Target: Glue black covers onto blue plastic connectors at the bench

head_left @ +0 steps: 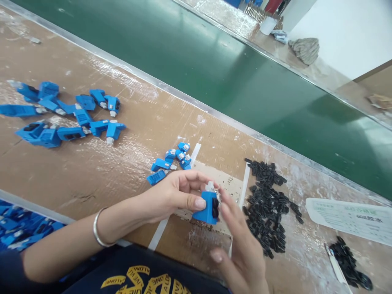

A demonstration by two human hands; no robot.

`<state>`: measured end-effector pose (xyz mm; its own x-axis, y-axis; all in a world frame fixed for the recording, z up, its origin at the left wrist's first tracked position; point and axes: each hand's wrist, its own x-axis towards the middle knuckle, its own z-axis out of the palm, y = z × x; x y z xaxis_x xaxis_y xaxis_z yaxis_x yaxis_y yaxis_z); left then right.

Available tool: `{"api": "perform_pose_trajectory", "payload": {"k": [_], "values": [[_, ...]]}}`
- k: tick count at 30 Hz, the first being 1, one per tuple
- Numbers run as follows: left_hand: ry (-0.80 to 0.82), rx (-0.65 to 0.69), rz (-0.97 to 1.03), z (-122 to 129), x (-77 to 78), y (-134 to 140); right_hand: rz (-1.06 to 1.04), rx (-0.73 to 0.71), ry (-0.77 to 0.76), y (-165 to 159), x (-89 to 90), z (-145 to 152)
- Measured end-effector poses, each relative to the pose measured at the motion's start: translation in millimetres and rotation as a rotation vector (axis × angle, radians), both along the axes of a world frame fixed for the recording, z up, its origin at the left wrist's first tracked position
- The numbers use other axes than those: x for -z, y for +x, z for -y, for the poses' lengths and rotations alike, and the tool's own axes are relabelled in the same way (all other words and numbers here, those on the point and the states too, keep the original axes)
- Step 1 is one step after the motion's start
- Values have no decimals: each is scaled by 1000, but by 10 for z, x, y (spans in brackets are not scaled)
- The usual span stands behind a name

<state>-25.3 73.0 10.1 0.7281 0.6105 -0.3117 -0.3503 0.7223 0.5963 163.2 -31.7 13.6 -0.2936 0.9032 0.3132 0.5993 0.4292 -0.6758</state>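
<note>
My left hand (174,196) is closed on a blue plastic part (202,214), thumb on its near face. The part has a grey-white knob (210,186) on top and black rounded pieces (215,207) set in its right side. Just to the right of it is my right hand (241,241), fingers stretched out and thumb apart. Its fingertips come close to the black pieces; whether they touch I cannot tell. Under both hands lies a taped-down light sheet (226,181) with small specks on it. Several small blue parts (170,159) lie beyond my left hand.
To the right is a heap of small black pieces (266,204), with a smaller black pile (349,263) beside a thin white-handled tool (338,267) and a white printed strip (349,218). Finished-looking blue parts (70,132) lie left. A green belt (196,61) runs behind; a blue-filled bin (24,226) is lower left.
</note>
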Motion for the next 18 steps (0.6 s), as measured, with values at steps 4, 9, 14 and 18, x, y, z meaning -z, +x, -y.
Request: {"api": "perform_pose_trajectory", "payload": {"k": [4,9,14,18], "values": [[407,-470,-331,-228,-148,-146,152,566,57,417,92,-123],[914,-980,-1152,-538,7,-490,429,701,-45,1015,303,-338],[1217,-880,-1508,-576,159,-576,510,627,-152,1171,463,-416],[1408,-601,-1336,-429,185,-380,531,608,-155,1177,493,-454]]}}
